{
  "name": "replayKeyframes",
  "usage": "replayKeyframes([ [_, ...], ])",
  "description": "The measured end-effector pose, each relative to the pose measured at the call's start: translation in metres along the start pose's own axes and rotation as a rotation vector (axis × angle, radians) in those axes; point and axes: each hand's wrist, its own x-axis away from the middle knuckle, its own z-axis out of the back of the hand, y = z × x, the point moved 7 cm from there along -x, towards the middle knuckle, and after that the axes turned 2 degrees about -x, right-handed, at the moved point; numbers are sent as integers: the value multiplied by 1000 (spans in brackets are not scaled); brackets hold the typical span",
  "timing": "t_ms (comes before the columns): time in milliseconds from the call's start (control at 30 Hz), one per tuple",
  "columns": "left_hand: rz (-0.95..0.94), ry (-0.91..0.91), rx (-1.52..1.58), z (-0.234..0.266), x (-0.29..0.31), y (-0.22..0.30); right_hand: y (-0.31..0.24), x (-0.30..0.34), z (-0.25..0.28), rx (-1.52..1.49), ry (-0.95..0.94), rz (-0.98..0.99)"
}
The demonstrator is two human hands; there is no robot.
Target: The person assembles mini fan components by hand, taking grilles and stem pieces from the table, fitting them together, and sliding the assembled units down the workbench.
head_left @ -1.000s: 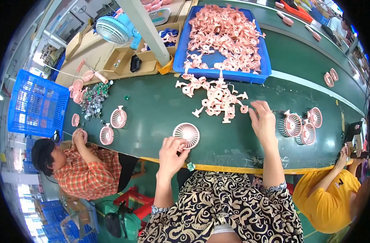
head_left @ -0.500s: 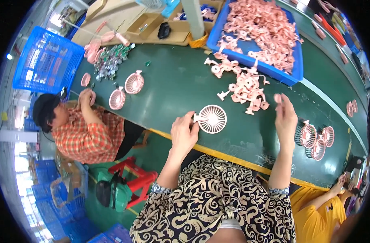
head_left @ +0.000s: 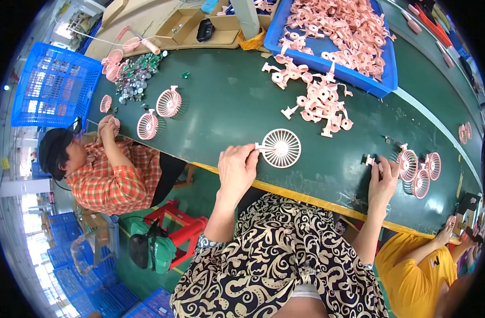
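Note:
My left hand (head_left: 237,168) pinches the short stem of a round, pale pink fan cage (head_left: 282,148), its ribbed face turned up, just in from the table's near edge. Farther right, my right hand (head_left: 383,183) is curled with its fingertips around a small pink plastic part (head_left: 370,160); the fingers hide most of the part. Just right of that hand, several pink fan cages (head_left: 408,163) stand close together. Beyond my hands lies a loose heap of pink plastic parts (head_left: 323,100) with discs and short stems.
A blue tray (head_left: 327,71) piled with pink parts stands at the back. At left, a co-worker in a checked shirt (head_left: 112,183) handles a pink piece near two fan cages (head_left: 148,126) and a pile of small green and grey parts (head_left: 136,79). A person in yellow (head_left: 420,270) sits at right.
My right hand has moved down and toward the cages at right, carrying the small pink part. My left hand keeps hold of the fan cage, which has shifted only slightly.

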Motion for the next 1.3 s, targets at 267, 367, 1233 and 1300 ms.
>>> replayKeyframes([
  [267,48,-117,217,-12,5,4,-52,-6,-14,-211,-358,-21],
  [367,59,-150,282,-17,6,7,-122,-4,-26,-453,-367,99],
  [1233,60,-209,181,-36,-6,24,-202,16,-91,-86,-565,510],
  [1300,48,-213,164,-40,-5,28,-204,16,-89,-93,-554,537],
])
